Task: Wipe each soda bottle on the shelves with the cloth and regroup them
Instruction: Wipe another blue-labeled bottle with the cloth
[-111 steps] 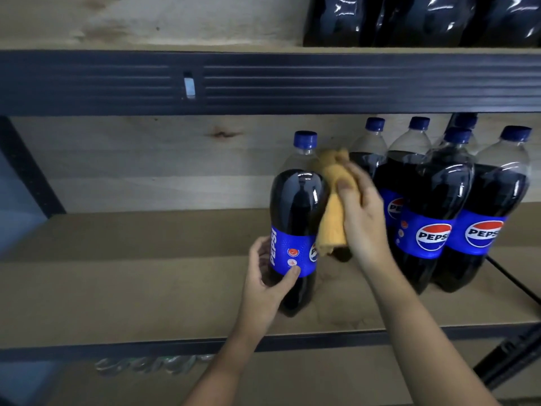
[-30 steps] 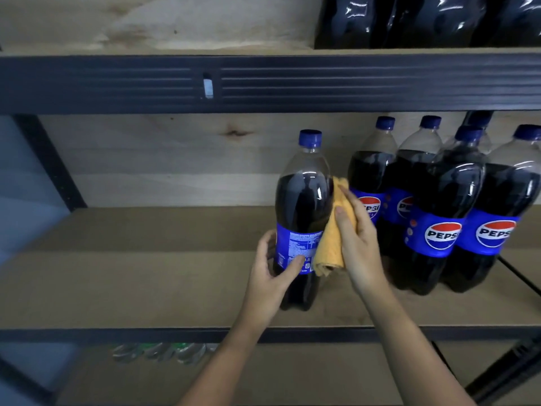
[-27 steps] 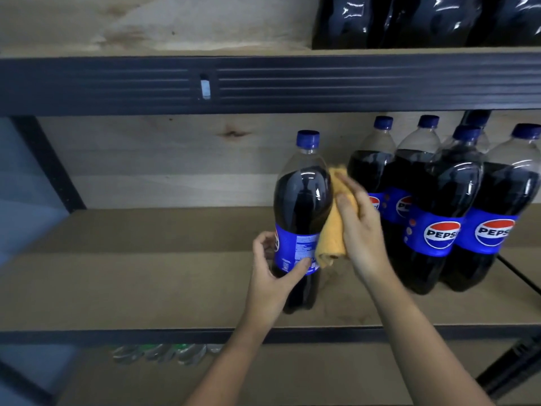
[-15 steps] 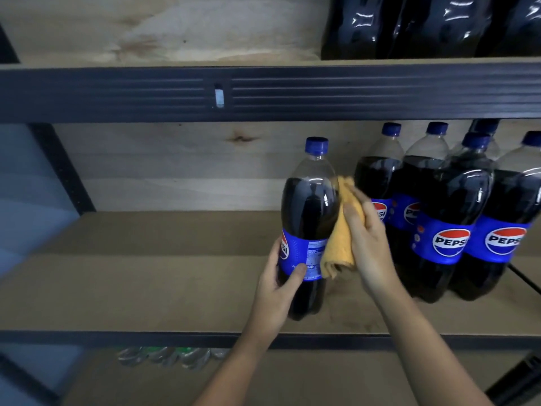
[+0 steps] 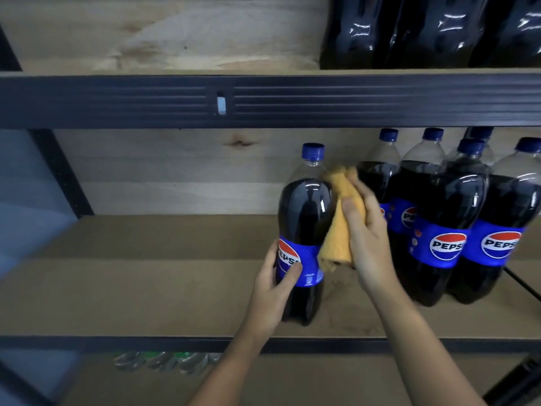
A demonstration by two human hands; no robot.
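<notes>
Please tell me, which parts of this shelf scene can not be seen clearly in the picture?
All in the head view:
- Upper-shelf bottles: tops cut off by the top edge.
- Rearmost bottle of the right group: body hidden behind the front bottles.
- Items on the lower shelf: blurred, kind unclear.
- Bottle being wiped: right side covered by the cloth.

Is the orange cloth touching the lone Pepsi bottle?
Touching. The head view shows the right hand pressing the orange cloth against the right side of the lone Pepsi bottle, with no gap between.

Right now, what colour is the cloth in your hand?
Orange-yellow; the cloth shows best in the head view.
</notes>
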